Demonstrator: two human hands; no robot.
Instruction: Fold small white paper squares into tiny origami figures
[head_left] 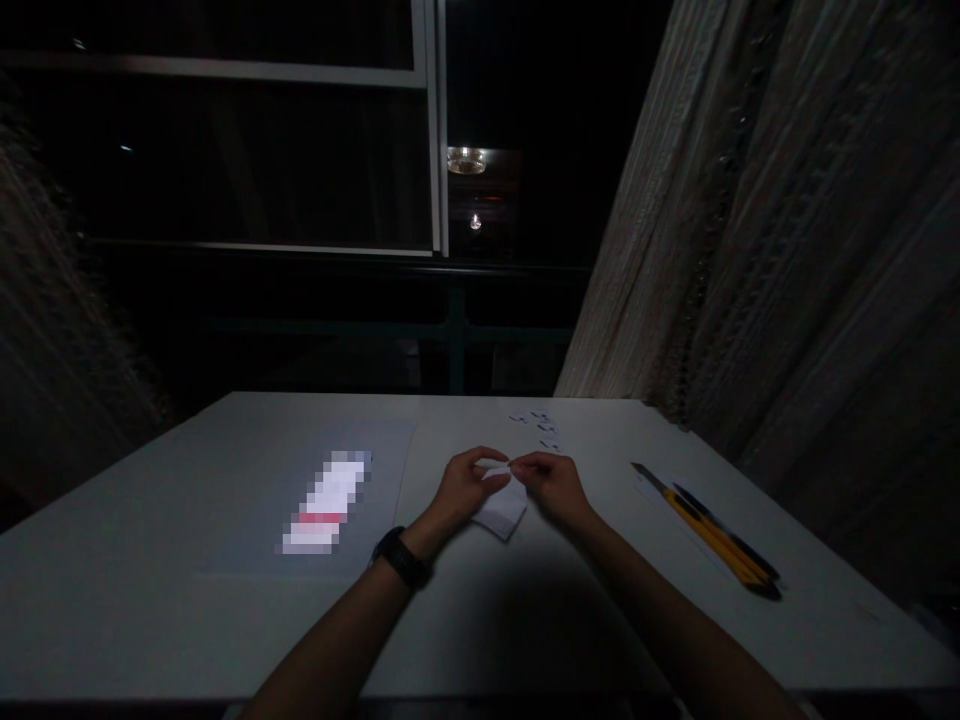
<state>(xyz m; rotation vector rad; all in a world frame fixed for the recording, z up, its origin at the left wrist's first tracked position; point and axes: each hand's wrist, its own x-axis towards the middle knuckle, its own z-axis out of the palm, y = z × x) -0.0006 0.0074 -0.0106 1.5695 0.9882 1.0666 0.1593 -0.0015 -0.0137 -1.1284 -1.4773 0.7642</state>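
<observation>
Left hand (459, 492) and right hand (556, 487) share a pinched grip, apparently on white paper (501, 512) extending below it; likely mid-handling, calling for steady fingertips.

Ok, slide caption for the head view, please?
Left hand and right hand meet at white paper over a white table, yellow utility knife to the right.

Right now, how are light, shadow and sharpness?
Head view: dim overall, right curtain fading into black; bright patch at left pixelated past reading; soft shadow on the white table, nearer the camera than the folded paper; small pieces toward the far edge too soft to make out.
</observation>
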